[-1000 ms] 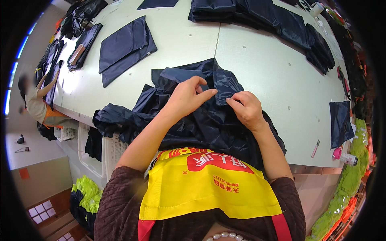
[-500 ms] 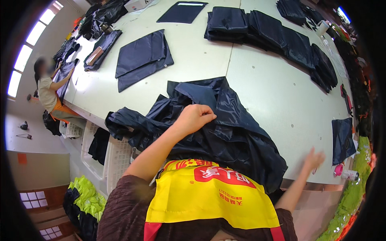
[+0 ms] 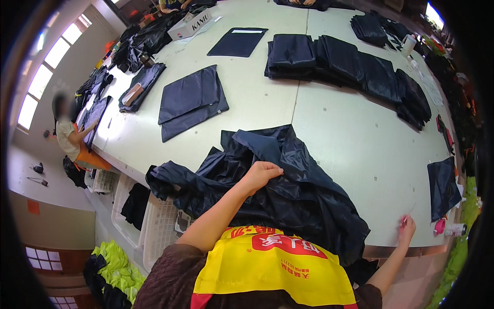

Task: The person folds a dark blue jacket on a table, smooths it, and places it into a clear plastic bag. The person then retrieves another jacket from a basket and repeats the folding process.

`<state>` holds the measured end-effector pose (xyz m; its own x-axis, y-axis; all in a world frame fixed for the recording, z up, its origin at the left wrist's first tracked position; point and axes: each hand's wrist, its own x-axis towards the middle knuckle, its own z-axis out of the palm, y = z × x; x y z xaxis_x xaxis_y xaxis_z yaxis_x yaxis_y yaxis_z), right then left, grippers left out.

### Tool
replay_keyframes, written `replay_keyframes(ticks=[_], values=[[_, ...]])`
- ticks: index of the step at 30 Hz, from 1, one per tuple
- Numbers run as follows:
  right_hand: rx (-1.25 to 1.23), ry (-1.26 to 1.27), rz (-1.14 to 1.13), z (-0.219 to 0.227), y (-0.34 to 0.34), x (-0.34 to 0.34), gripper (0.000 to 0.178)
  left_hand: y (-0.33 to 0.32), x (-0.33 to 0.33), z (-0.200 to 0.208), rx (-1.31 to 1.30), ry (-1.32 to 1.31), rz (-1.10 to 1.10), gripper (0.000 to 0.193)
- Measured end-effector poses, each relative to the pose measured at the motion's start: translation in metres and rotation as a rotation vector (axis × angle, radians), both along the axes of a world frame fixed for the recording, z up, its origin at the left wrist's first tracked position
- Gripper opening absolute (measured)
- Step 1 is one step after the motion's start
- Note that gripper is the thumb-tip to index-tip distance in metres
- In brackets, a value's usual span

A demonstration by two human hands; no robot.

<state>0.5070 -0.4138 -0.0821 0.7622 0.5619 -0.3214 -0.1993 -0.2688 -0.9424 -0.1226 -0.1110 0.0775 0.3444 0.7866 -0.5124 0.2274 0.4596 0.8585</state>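
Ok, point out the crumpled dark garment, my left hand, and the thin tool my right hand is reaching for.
crumpled dark garment [image 3: 288, 190], head view, glossy fabric at its middle.
left hand [image 3: 262, 172], head view, knuckles of the fist.
thin tool [image 3: 410, 210], head view, its slender shaft at the table edge.

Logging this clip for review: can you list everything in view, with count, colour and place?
dark garment: one, navy, crumpled at near table edge
flat fabric pieces: two overlapping, navy, left of centre
folded stack row: many, navy, far right
fabric panel: one, navy, far centre
small fabric piece: one, navy, right edge
cardboard box: one, white, far left
table: one, pale
co-worker: one, seated at left
left hand: gripping the garment
right hand: at right table edge, holding a thin tool, kind unclear
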Motion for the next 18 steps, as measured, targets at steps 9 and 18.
replay_keyframes(ticks=[9,18], values=[[0.376,0.652,0.614,0.133,0.142,-0.269,0.05,-0.013,-0.01,-0.006,0.068,0.016,0.005,0.017],[0.15,1.205,0.98,0.19,0.192,-0.439,0.045,-0.019,-0.019,0.001,-0.042,-0.076,0.032,0.014]])
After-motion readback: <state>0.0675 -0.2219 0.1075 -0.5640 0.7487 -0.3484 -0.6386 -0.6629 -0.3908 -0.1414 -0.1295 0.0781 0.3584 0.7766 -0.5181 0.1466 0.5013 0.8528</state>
